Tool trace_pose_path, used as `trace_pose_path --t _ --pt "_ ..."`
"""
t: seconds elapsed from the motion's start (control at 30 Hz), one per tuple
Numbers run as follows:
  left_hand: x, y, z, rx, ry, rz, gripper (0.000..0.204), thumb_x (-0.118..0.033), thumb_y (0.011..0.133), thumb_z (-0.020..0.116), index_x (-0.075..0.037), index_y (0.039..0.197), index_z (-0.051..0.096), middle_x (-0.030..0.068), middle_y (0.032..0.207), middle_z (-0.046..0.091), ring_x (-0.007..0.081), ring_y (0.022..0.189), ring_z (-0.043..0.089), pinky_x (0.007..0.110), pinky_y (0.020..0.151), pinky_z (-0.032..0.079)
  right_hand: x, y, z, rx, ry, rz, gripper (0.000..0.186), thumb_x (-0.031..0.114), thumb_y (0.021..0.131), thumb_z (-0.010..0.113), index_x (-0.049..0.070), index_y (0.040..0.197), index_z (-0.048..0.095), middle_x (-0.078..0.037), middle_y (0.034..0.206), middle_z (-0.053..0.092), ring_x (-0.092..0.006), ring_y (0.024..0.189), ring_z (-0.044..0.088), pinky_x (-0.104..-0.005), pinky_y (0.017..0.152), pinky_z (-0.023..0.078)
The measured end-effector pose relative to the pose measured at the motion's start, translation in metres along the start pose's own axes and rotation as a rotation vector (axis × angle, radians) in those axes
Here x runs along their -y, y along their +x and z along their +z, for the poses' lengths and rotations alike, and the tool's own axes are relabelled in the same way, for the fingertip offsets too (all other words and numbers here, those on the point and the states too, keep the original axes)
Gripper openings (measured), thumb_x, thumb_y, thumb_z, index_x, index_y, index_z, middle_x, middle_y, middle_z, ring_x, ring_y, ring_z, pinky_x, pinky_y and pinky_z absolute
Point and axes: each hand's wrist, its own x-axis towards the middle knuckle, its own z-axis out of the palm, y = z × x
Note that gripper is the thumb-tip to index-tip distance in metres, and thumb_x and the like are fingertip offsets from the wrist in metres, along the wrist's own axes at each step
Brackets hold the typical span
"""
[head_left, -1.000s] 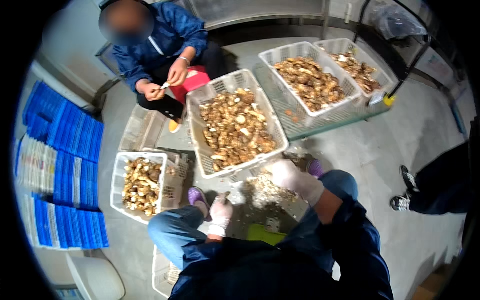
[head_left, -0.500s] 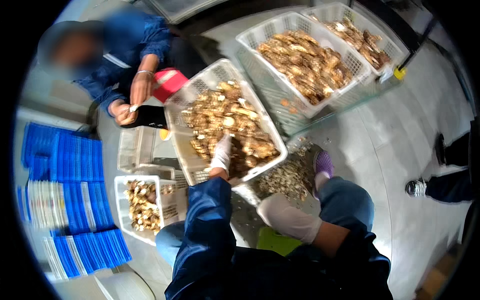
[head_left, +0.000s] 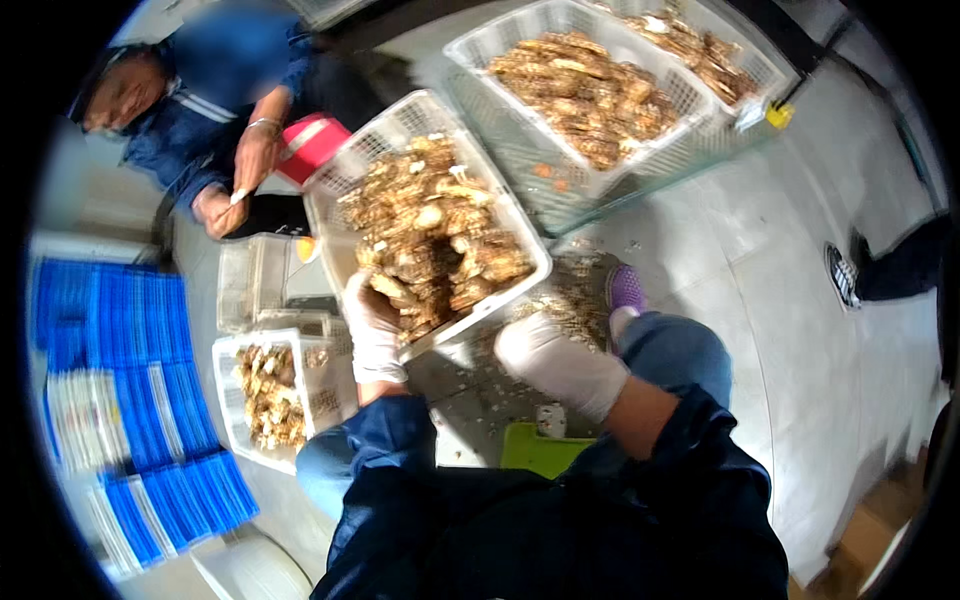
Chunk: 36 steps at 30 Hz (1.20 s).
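1. While brown-and-cream mushrooms [head_left: 428, 216] are lying heaped in the large white crate [head_left: 333, 240], the gloved left hand [head_left: 374, 335] is resting at its near-left side, close against the heap.
2. The left fingers are bending beside a brown piece; blur is hiding whether they are pinching it, so I cannot tell.
3. The gloved right hand [head_left: 560, 365] is hanging over the floor [head_left: 790, 300], just off the crate's near edge, its fingers curling out of sight; I cannot tell what, if anything, they are holding.
4. Judging by looks, each mushroom is weighing little and feeling firm yet brittle, its rough skin probably giving gloves decent grip, its pale cut faces perhaps turning slippery.
5. The thick stem is offering the safest hold; hard squeezing is risking bruises, and tugging at thin edges is inviting breaks.
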Motion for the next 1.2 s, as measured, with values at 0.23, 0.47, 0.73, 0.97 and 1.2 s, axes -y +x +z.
trace_pose_path --t 0.23,0.47,0.73,0.97,1.2 --pt "0.037 -0.185 -0.014 -0.019 0.212 -0.195 0.036 -0.009 0.084 0.056 0.001 0.117 0.048 0.0057 0.084 0.059 0.0139 0.068 0.057 0.024 0.064 0.046 0.012 0.003 0.007 0.131 0.478 0.499 0.017 0.021 0.080 0.054 0.007 0.083 0.063 -0.011 0.071 0.061 -0.0228 0.065 0.059 -0.0328 0.061 0.048" --pt "0.050 -0.223 -0.013 -0.005 0.476 -0.230 0.039 -0.011 0.086 0.054 -0.004 0.124 0.046 0.0037 0.105 0.057 0.0095 0.088 0.051 0.021 0.078 0.042 0.083 -0.032 0.015 -0.056 0.633 0.591 0.017 0.020 0.078 0.056 0.003 0.077 0.059 -0.014 0.070 0.059 -0.0224 0.063 0.057 -0.0329 0.060 0.045" --pt "0.059 -0.222 -0.066 -0.251 0.203 -0.327 0.019 -0.022 0.085 0.050 -0.005 0.083 0.057 0.0043 0.066 0.055 0.0150 0.058 0.053 0.026 0.053 0.042 0.097 -0.024 -0.061 -0.101 0.606 0.385 0.012 0.011 0.079 0.056 -0.001 0.078 0.060 -0.009 0.071 0.061 -0.0165 0.059 0.054 -0.0301 0.055 0.044" --pt "0.085 -0.196 -0.089 -0.093 0.040 -0.527 0.018 -0.021 0.084 0.051 -0.004 0.086 0.056 0.0035 0.062 0.053 0.0161 0.048 0.049 0.027 0.039 0.036 0.086 -0.080 -0.015 -0.078 1.171 0.817 0.014 0.006 0.082 0.048 0.002 0.089 0.059 -0.009 0.088 0.059 -0.0149 0.081 0.057 -0.0298 0.068 0.046" --pt "0.100 -0.168 -0.073 -0.020 0.092 -0.424 0.027 -0.032 0.091 0.041 -0.012 0.079 0.054 0.0019 0.068 0.056 0.0186 0.056 0.054 0.029 0.050 0.043 0.125 -0.042 -0.016 0.073 1.403 0.848 0.021 0.020 0.078 0.056 -0.001 0.080 0.058 -0.008 0.070 0.058 -0.0188 0.064 0.057 -0.0302 0.056 0.045"
